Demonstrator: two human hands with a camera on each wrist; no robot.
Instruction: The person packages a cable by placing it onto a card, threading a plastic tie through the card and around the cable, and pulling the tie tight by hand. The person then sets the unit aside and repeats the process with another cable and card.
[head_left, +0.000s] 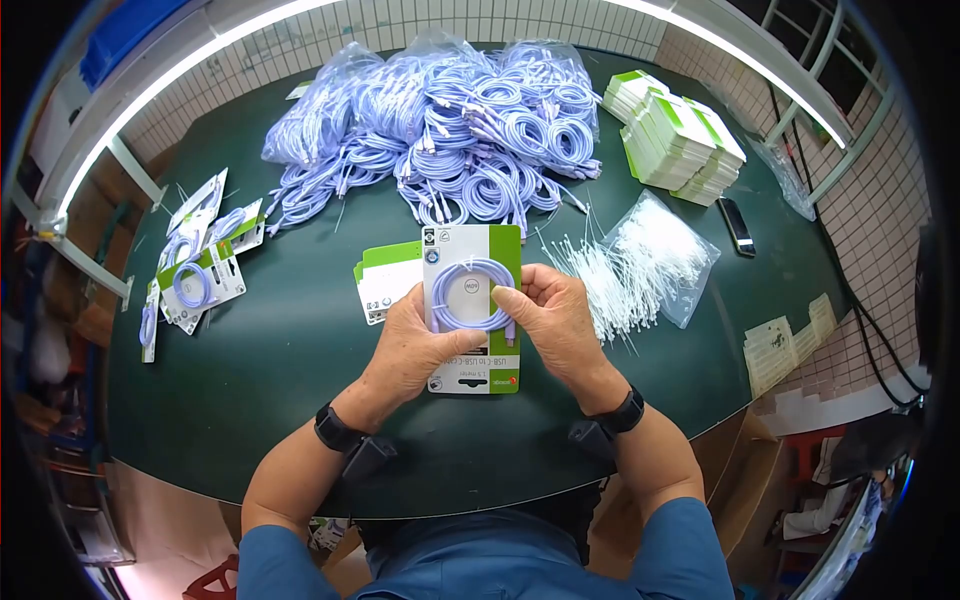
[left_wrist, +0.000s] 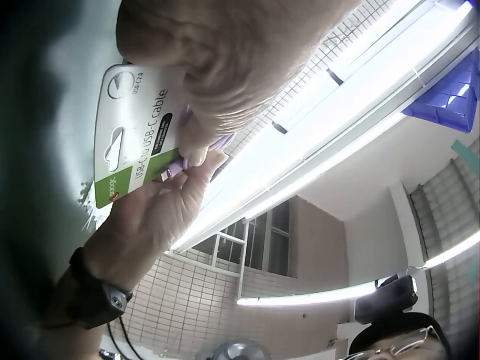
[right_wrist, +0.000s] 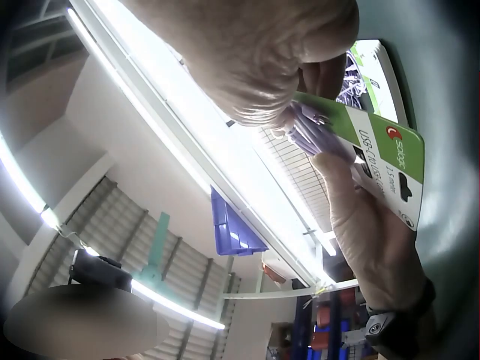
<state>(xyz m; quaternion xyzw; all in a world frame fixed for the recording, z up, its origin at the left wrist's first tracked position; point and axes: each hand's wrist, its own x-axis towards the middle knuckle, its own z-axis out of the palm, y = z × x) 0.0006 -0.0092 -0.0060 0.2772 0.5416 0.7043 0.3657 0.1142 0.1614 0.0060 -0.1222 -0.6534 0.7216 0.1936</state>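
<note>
Both hands hold a white and green packaging card (head_left: 472,250) over the dark green table (head_left: 300,390). A coiled purple USB cable (head_left: 470,295) lies on the card's face. My left hand (head_left: 420,345) grips the card's left edge, thumb on the coil. At the right edge my right hand (head_left: 550,315) pinches the coil's side with thumb and fingers. The left wrist view shows the card's underside (left_wrist: 127,150) with fingers curled round it. In the right wrist view, the card (right_wrist: 382,150) and purple cable (right_wrist: 315,131) sit under the right hand's fingers.
A big heap of purple cable coils (head_left: 450,130) fills the far middle. Stacked blank cards (head_left: 675,135) lie far right, a bag of white zip ties (head_left: 640,260) and a phone (head_left: 738,226) near right. Finished packs (head_left: 200,270) lie left; another card (head_left: 385,280) sits beneath.
</note>
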